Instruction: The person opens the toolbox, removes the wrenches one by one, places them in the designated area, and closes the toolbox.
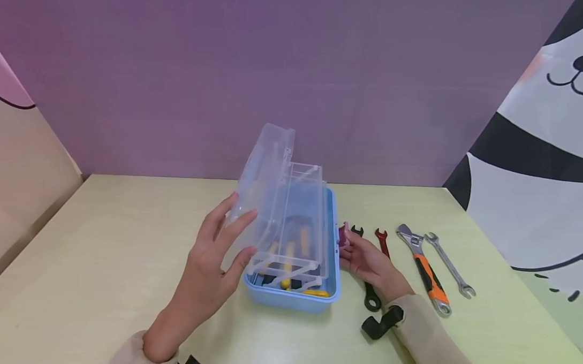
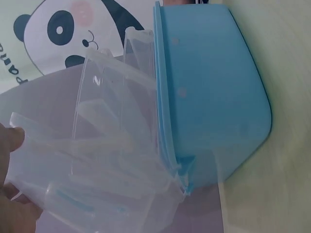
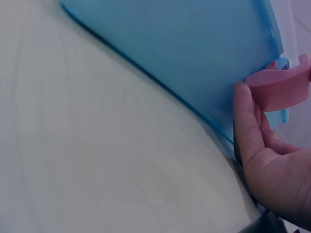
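A blue toolbox (image 1: 296, 305) with a clear lid (image 1: 264, 167) stands on the table, the lid raised and leaning left. My left hand (image 1: 212, 260) has its fingers spread against the lid's outer side; its thumb (image 2: 17, 138) shows at the lid's edge in the left wrist view. A clear lift-out tray (image 1: 304, 219) sits raised on linkage arms over the box. Beneath it lie yellow-handled tools (image 1: 316, 293), partly hidden. My right hand (image 1: 371, 262) pinches the pink latch (image 3: 282, 90) on the box's right side, its fingers beneath the latch.
Right of the box lie a black wrench (image 1: 371, 298), partly behind my right hand, a red wrench (image 1: 382, 242), an adjustable wrench with an orange-black handle (image 1: 430, 279) and a silver wrench (image 1: 449, 263). A purple backdrop (image 1: 288, 85) rises behind the table (image 1: 106, 253).
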`<state>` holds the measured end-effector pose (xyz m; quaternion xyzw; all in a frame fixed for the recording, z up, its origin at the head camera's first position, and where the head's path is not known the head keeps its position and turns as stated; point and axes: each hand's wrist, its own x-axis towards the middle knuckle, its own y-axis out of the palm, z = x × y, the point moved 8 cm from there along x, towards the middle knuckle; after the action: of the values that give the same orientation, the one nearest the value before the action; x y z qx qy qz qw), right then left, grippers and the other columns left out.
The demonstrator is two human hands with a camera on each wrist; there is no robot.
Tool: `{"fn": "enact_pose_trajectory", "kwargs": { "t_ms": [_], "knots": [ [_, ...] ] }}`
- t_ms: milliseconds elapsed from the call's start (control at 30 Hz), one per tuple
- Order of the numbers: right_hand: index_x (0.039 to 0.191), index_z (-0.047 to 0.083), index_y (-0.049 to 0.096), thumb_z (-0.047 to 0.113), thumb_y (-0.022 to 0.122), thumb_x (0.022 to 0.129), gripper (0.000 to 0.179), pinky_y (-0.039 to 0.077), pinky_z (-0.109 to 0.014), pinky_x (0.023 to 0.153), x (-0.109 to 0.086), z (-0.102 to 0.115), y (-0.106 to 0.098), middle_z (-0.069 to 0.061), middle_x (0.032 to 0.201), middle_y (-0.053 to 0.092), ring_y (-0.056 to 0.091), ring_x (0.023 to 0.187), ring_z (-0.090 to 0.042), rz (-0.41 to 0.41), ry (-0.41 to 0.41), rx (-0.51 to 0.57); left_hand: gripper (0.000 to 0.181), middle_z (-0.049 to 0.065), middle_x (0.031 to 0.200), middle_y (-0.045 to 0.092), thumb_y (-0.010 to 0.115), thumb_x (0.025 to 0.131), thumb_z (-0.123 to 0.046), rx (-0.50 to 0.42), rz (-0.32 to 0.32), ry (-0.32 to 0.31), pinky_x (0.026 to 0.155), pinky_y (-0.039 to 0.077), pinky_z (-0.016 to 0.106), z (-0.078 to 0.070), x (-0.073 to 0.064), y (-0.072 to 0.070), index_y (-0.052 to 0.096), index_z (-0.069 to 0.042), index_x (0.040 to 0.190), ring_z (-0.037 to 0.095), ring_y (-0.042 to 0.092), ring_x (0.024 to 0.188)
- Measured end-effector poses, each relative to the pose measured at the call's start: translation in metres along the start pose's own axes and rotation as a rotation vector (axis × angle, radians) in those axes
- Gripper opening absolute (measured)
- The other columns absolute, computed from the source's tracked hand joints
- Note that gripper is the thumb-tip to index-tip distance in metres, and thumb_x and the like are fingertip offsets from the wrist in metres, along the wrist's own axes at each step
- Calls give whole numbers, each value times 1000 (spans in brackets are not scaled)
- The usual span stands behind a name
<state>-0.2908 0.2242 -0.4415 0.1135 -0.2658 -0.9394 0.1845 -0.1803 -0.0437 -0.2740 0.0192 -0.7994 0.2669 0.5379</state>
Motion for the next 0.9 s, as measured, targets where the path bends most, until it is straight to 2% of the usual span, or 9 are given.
{"fn": "enact_pose_trajectory", "kwargs": {
  "t_ms": [67,167,367,533,633,767,900],
  "knots": [
    [99,16,58,28,41,103,22,57,-25,86,0,-1,0,2,89,63,62,87,-12,-1,2,-4,44,22,144,40,47,98,-33,19,-10,6,104,46,47,-2,1,2,56,-4,129,33,42,132],
    [99,16,58,28,41,103,22,57,-25,86,0,-2,0,1,90,63,61,87,-12,-4,6,-1,44,23,141,43,46,98,-34,43,-29,12,94,50,56,-5,2,4,57,-4,127,34,45,129],
    [97,16,59,26,37,104,25,57,-24,85,1,0,0,1,91,65,62,86,-11,18,-13,-14,43,23,134,49,47,97,-32,77,-8,37,92,52,52,-10,5,11,55,-5,129,34,51,121],
    [99,15,59,26,38,104,24,57,-24,86,0,1,0,0,95,65,61,88,-12,31,-17,-10,39,24,127,53,45,98,-31,163,2,86,85,58,45,-19,7,19,56,-7,127,36,53,117],
    [97,16,58,27,38,104,24,56,-24,85,-1,2,1,2,92,63,60,87,-11,35,-22,-13,37,23,125,54,63,92,-19,217,19,137,83,59,41,-27,8,25,57,-8,126,36,55,114],
    [93,16,57,27,36,104,27,56,-23,84,-1,3,1,3,89,62,59,86,-11,42,-26,-16,61,21,124,55,81,72,-3,262,71,183,88,58,40,-35,9,36,57,-9,127,35,56,113],
    [95,16,58,26,36,104,26,56,-23,86,-1,2,0,2,92,63,60,88,-11,43,-25,-15,58,21,121,56,81,72,-3,277,92,187,92,56,40,-39,8,44,60,-11,125,34,56,113]
  ]
}}
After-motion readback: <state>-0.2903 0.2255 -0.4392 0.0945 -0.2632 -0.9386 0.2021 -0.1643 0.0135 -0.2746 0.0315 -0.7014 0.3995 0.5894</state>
